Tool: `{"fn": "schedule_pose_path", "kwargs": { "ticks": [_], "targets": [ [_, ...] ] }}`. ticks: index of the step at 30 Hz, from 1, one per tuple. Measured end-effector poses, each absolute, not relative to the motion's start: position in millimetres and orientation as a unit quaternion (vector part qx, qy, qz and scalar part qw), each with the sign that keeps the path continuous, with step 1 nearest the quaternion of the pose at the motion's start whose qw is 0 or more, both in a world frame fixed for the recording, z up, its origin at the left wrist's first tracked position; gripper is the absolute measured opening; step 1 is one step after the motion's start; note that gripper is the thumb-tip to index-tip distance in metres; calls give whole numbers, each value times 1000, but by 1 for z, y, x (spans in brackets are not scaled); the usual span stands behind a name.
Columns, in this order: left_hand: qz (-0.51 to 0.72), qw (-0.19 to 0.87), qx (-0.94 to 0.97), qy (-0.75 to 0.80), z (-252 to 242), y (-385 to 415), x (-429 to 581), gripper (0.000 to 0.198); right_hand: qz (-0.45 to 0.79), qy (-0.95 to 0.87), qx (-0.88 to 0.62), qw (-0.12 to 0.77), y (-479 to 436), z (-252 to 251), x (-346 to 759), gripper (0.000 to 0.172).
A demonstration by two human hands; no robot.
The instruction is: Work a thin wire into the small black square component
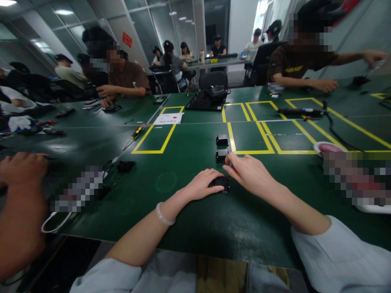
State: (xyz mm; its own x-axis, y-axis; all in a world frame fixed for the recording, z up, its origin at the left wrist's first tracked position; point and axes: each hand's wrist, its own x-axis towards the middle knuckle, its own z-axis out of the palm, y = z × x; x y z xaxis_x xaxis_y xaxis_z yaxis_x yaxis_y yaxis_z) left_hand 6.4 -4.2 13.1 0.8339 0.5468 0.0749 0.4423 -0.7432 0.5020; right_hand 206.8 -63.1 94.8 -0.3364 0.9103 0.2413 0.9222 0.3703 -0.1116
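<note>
A small flat black part (225,186) lies on the green table, partly covered by my left hand (203,183). Thumb and fingers of that hand grip it from the left side. Just to its upper right is my right hand (249,171), its fingers curled together; anything between the fingertips is hidden. Beyond the hands stand two small black block-shaped parts, a nearer one (222,155) close to my right fingertips and a farther one (222,140) behind it.
Yellow tape outlines (255,152) mark the green table (189,224). A black soldering-iron-like tool with a cord (301,112) lies at the back right, a yellow-black screwdriver (137,132) at the left. Another person's arm (23,203) reaches in at far left. People sit opposite.
</note>
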Motion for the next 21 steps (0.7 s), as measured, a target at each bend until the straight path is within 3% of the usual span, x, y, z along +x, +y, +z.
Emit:
{"fn": "schedule_pose_path", "kwargs": {
  "ticks": [21],
  "targets": [
    [108,247,926,266,14,-4,7,46,-26,-815,-564,127,-63,95,207,17]
  ]
}}
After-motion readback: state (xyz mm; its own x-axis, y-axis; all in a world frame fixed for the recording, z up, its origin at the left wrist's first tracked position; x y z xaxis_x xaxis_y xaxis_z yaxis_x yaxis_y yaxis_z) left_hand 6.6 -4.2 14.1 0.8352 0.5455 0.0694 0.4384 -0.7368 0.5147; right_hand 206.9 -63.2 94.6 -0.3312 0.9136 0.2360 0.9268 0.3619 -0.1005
